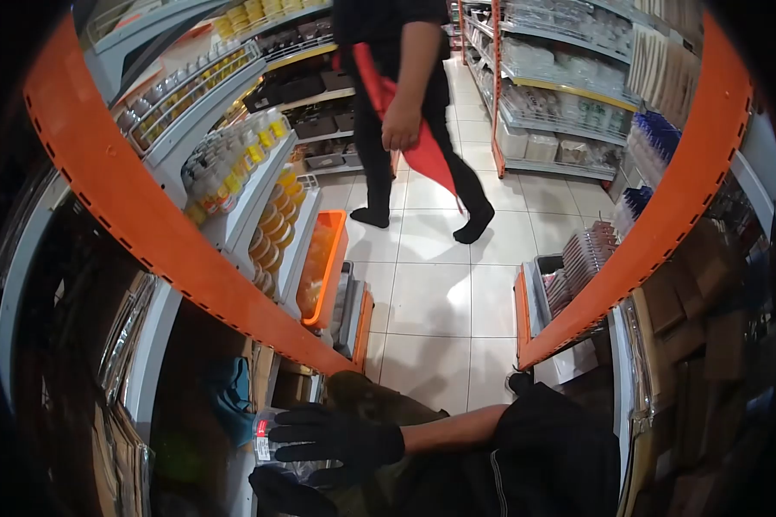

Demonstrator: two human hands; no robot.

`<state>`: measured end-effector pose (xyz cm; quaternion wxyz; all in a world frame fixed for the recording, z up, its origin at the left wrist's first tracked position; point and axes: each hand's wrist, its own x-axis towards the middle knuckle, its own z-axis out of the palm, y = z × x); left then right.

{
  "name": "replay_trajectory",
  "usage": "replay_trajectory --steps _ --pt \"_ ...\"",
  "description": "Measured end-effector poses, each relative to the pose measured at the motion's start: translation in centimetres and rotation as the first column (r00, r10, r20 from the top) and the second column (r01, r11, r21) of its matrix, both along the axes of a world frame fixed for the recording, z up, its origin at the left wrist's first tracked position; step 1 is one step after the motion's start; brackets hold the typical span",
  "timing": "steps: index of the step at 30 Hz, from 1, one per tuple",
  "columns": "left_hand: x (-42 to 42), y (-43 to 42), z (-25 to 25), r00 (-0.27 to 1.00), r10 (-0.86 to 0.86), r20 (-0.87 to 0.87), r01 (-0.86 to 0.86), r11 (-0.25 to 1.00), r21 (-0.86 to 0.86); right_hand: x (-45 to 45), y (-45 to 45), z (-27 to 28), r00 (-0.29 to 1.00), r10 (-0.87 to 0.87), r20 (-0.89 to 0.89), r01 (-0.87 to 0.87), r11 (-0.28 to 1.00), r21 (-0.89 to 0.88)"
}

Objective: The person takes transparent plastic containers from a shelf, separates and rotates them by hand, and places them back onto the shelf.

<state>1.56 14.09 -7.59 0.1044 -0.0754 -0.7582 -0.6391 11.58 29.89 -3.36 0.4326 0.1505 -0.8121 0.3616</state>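
Note:
My right hand (332, 437), in a black glove, reaches in from the right at the bottom of the head view. Its fingers lie across a clear plastic package (264, 439) with a red and white label, and hold it. Below the package is my left hand (289, 493), also black-gloved, against its lower side; its fingers cannot be made out in the dark. A teal item (233, 396) is on the shelf just left of the package.
Orange rack posts (181, 267) frame both sides. Bottles (233, 164) and an orange bin (322, 269) stand at left. Ahead on the tiled floor (427, 297), another person (405, 112) holds a red cloth. At right are stocked shelves (560, 164) and a grey bin (539, 297).

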Motion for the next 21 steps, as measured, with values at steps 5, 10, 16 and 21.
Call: replay_trajectory --steps 5,10,16,21 --pt "1.0 1.0 -0.1 0.999 -0.032 0.007 0.032 0.999 -0.007 0.5 0.1 0.7 1.000 -0.029 -0.008 0.029 1.000 0.004" --pt "1.0 0.8 -0.3 0.999 -0.052 -0.014 0.053 0.998 0.030 1.6 0.1 0.9 1.000 0.005 -0.010 -0.005 1.000 -0.005" --pt "3.3 1.6 2.4 0.995 -0.069 0.074 0.078 0.989 -0.129 2.6 0.5 0.8 1.000 -0.008 -0.015 0.008 1.000 -0.011" --pt "2.8 -0.5 -0.5 0.988 -0.121 -0.092 0.106 0.982 -0.154 2.4 0.3 0.7 0.997 0.055 0.056 -0.056 0.998 0.009"
